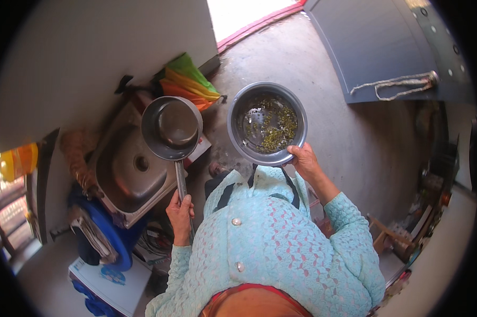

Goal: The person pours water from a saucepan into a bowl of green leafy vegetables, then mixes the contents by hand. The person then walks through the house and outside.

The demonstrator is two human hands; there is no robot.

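Observation:
My left hand (181, 214) is closed around the long handle of a metal saucepan (149, 112), which hangs over the right side of the sink. Liquid seems to lie in the pan's bottom. In my right hand (305, 158) is a round metal bowl (234, 141), gripped by its near right rim with the thumb on top. Small green beans (272, 138), probably mung beans, lie scattered over its bottom, most of them toward the right. The bowl and the pan are held side by side, apart from each other.
On the left is a steel sink (123, 185) with a drain, beside a blue round tub (123, 248) and a white box (114, 285). A green, yellow and orange umbrella (188, 87) leans behind the pan. A grey door (376, 47) stands open at the far right.

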